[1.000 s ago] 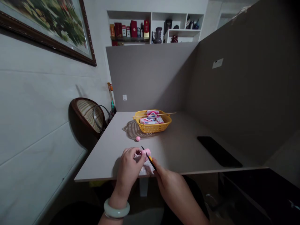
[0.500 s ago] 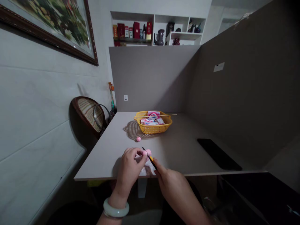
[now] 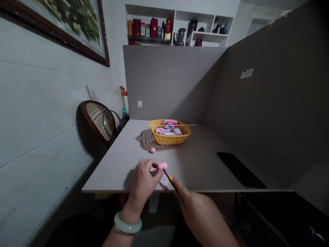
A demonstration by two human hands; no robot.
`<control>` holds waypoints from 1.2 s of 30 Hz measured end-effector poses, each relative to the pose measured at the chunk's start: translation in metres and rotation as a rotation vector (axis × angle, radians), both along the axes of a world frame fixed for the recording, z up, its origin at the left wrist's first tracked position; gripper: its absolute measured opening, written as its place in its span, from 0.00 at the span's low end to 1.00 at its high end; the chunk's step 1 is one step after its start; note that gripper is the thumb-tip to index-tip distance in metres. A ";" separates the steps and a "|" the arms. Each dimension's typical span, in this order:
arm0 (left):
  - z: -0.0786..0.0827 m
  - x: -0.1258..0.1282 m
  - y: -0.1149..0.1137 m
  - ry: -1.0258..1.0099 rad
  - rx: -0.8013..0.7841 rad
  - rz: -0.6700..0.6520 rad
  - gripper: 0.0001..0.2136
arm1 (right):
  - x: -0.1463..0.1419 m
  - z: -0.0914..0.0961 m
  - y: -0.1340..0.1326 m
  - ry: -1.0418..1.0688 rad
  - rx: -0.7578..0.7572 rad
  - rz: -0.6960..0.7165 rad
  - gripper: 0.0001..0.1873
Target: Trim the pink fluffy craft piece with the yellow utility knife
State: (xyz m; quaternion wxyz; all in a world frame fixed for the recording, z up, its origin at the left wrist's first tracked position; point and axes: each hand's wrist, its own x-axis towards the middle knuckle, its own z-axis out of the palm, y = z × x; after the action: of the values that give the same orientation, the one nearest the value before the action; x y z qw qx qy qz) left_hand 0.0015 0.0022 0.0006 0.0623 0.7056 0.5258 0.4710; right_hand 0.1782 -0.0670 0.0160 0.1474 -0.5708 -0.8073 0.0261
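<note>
My left hand [image 3: 144, 178] is closed, with thumb and fingertips pinching a soft-looking pink lump [image 3: 163, 166] just above the table near its front edge. In my right hand [image 3: 199, 206] is a slim knife [image 3: 171, 179], black with a yellow part, its tip against the pink lump. Whether the blade has gone into the lump I cannot tell. Under the hands lies a crumpled whitish sheet [image 3: 163, 183], partly hidden. A small pink ball [image 3: 153, 150] rests on the table beyond my left hand.
Farther back on the grey table [image 3: 110, 171] stands a yellow basket [image 3: 171, 140] holding pink-and-white packets [image 3: 166, 132], with a thin stick [image 3: 189, 125] across its rim. A flat black object [image 3: 240, 169] lies at the right. Grey panels [image 3: 169, 82] border the back and right.
My right hand has drawn the knife back toward me and slightly right, so its tip no longer reaches past the pink lump. My left hand keeps its pinch. The view has shifted slightly.
</note>
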 end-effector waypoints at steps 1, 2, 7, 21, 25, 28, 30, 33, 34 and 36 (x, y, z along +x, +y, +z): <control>0.000 0.000 0.000 -0.007 0.000 -0.002 0.05 | -0.004 0.001 0.004 -0.004 0.001 -0.006 0.28; 0.000 0.000 0.001 -0.014 -0.002 -0.004 0.05 | -0.007 0.001 0.006 -0.004 0.004 -0.007 0.28; -0.002 -0.002 0.002 -0.042 -0.034 0.010 0.05 | 0.005 -0.005 -0.003 0.010 0.069 0.039 0.27; -0.003 -0.003 0.002 -0.055 -0.039 0.014 0.06 | 0.013 -0.003 -0.006 0.038 0.035 0.045 0.26; -0.001 -0.003 0.001 -0.058 -0.043 0.001 0.06 | 0.002 0.004 0.001 0.005 -0.012 0.000 0.29; 0.001 -0.003 0.001 -0.076 -0.057 0.002 0.06 | -0.005 0.004 0.008 0.017 -0.016 -0.005 0.32; 0.002 -0.003 0.001 -0.094 -0.072 0.006 0.06 | 0.000 0.002 0.004 0.033 -0.013 0.020 0.32; 0.001 -0.003 0.001 -0.101 -0.081 0.004 0.07 | 0.013 0.001 -0.007 0.047 -0.009 0.039 0.28; 0.001 -0.003 0.001 -0.096 -0.082 0.004 0.07 | 0.014 0.001 -0.010 0.038 -0.011 0.031 0.27; 0.001 -0.003 0.001 -0.083 -0.084 0.003 0.07 | 0.009 0.003 -0.008 0.002 -0.028 0.005 0.27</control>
State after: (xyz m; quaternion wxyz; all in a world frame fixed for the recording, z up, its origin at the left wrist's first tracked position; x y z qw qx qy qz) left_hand -0.0015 0.0034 0.0015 0.1129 0.6815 0.5430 0.4775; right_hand 0.1873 -0.0752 0.0192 0.1403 -0.5708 -0.8081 0.0383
